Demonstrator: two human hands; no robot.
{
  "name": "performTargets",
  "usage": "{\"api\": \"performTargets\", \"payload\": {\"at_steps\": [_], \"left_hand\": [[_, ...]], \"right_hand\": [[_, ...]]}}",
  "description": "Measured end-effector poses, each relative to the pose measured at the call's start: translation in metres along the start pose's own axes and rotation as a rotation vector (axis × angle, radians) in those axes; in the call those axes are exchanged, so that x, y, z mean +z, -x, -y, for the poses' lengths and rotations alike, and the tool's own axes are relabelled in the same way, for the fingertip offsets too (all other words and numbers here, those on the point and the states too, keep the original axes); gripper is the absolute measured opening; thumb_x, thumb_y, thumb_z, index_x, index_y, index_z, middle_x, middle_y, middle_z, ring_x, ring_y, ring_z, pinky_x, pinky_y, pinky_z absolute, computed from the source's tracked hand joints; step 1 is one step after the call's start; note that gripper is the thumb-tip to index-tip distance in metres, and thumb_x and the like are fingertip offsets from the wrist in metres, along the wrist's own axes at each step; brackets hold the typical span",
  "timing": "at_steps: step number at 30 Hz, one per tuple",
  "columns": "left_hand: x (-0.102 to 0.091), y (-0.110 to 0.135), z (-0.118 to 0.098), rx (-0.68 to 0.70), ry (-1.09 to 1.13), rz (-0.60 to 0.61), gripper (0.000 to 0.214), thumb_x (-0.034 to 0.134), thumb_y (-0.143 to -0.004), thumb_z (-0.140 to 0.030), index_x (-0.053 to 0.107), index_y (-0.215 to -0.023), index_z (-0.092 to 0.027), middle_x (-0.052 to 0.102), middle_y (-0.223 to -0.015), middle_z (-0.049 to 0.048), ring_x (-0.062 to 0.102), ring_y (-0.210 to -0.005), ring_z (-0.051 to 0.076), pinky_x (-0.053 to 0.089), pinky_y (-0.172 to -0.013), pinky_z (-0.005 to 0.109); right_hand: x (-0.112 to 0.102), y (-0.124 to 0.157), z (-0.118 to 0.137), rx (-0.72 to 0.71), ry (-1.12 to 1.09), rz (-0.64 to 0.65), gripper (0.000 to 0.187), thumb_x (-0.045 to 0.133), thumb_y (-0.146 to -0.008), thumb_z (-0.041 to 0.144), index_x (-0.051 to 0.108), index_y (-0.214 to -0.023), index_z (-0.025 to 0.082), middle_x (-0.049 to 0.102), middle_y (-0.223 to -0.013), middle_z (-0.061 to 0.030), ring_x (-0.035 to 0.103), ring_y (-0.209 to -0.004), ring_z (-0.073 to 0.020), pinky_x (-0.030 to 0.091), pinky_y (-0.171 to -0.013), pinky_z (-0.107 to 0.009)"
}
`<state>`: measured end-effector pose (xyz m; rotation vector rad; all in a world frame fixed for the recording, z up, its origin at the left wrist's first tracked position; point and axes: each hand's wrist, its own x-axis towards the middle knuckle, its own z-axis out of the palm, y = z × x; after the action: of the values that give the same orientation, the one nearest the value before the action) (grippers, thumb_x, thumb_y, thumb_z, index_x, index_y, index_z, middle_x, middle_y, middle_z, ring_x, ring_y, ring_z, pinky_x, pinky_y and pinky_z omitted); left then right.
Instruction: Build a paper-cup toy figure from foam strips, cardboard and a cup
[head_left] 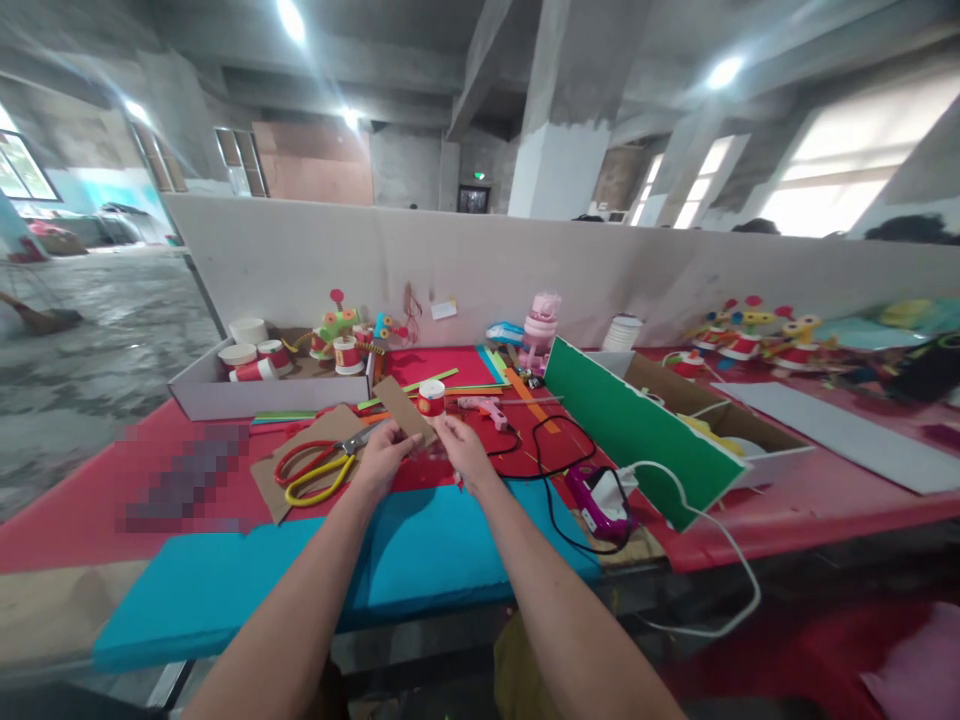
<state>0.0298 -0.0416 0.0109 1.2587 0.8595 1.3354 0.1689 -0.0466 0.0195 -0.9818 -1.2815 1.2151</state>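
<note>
A brown strip of cardboard (pixel 402 406) is tilted up between my two hands above the red table cover. My left hand (pixel 385 458) grips its lower left edge with the thumb and fingers. At its lower right end the fingers of my right hand (pixel 465 452) are pinched together on the cardboard. Just behind the strip stands a small red and white paper cup (pixel 431 400). Scissors (pixel 319 478) with red and yellow handles lie left of my left hand, on a larger cardboard sheet (pixel 267 484). A pink glue gun (pixel 484 408) rests beyond my right hand.
A blue pad (pixel 427 545) lines the front edge. To the right are a purple power strip (pixel 600 500) with cables and a green board (pixel 637 430) leaning on a box. A white box (pixel 262 396) with cups and cup figures stands left; colored paper strips (pixel 531 400) lie behind.
</note>
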Motion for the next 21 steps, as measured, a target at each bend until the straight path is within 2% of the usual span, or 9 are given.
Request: {"api": "performTargets", "payload": {"at_steps": [3,5,8,14,17,19,20,21], "left_hand": [[0.003,0.004,-0.007,-0.038,-0.051,0.162,0.028,0.078,-0.061,-0.031,0.064,-0.079,-0.015,0.061,-0.064,-0.0003,0.053,-0.056,0.012,0.041,-0.056,0.023],[0.006,0.007,-0.011,-0.080,-0.085,0.241,0.031,0.076,-0.063,-0.032,0.063,-0.086,-0.015,0.062,-0.065,0.0002,0.055,-0.055,0.013,0.042,-0.055,0.025],[0.006,0.009,-0.014,-0.109,-0.135,0.316,0.030,0.074,-0.067,-0.035,0.061,-0.086,-0.015,0.063,-0.065,0.0010,0.053,-0.048,0.012,0.041,-0.049,0.024],[0.010,0.013,-0.008,-0.125,-0.151,0.350,0.031,0.070,-0.071,-0.044,0.057,-0.076,-0.016,0.056,-0.052,-0.0015,0.043,-0.038,0.008,0.029,-0.040,0.020],[0.013,0.011,-0.010,-0.106,-0.172,0.369,0.033,0.068,-0.073,-0.048,0.059,-0.077,-0.017,0.058,-0.053,-0.0003,0.046,-0.039,0.010,0.032,-0.042,0.022],[0.004,0.008,-0.016,-0.049,-0.295,0.348,0.033,0.062,-0.076,-0.051,0.061,-0.075,-0.018,0.060,-0.056,0.0016,0.050,-0.044,0.013,0.035,-0.047,0.024],[-0.005,0.006,-0.021,-0.005,-0.417,0.303,0.032,0.059,-0.079,-0.050,0.063,-0.073,-0.018,0.061,-0.058,0.0029,0.053,-0.048,0.015,0.037,-0.050,0.025],[-0.016,0.005,-0.026,0.063,-0.586,0.200,0.031,0.058,-0.080,-0.047,0.063,-0.069,-0.019,0.061,-0.060,0.0044,0.055,-0.053,0.017,0.038,-0.054,0.026]], "right_hand": [[-0.004,0.001,0.004,-0.090,-0.006,-0.015,0.037,0.053,-0.080,0.056,0.062,-0.088,0.021,0.067,-0.078,0.0000,0.062,-0.072,-0.0154,0.051,-0.064,-0.026],[-0.005,0.001,0.003,-0.119,0.027,0.027,0.036,0.059,-0.077,0.054,0.063,-0.086,0.020,0.067,-0.079,0.0002,0.062,-0.074,-0.0155,0.050,-0.066,-0.025],[-0.007,0.000,0.000,-0.127,0.037,-0.001,0.033,0.065,-0.071,0.050,0.065,-0.082,0.018,0.067,-0.078,0.0001,0.061,-0.073,-0.0158,0.049,-0.065,-0.024],[-0.008,-0.004,-0.002,-0.055,-0.190,-0.020,0.037,0.063,-0.074,0.048,0.061,-0.097,0.019,0.070,-0.084,-0.0026,0.064,-0.075,-0.0177,0.051,-0.065,-0.026],[-0.006,0.000,0.000,0.016,-0.198,0.059,0.036,0.062,-0.075,0.045,0.058,-0.101,0.020,0.070,-0.084,-0.0031,0.065,-0.069,-0.0166,0.051,-0.060,-0.026],[-0.005,0.003,0.002,0.059,-0.204,0.090,0.034,0.061,-0.078,0.042,0.056,-0.103,0.021,0.069,-0.083,-0.0029,0.064,-0.066,-0.0156,0.052,-0.057,-0.025],[-0.005,0.005,0.003,0.074,-0.205,0.091,0.032,0.060,-0.079,0.040,0.054,-0.104,0.021,0.068,-0.083,-0.0027,0.064,-0.065,-0.0153,0.052,-0.056,-0.026],[-0.006,0.007,0.003,0.088,-0.198,0.087,0.031,0.059,-0.081,0.039,0.053,-0.106,0.022,0.068,-0.083,-0.0023,0.064,-0.066,-0.0152,0.053,-0.056,-0.026]]}}
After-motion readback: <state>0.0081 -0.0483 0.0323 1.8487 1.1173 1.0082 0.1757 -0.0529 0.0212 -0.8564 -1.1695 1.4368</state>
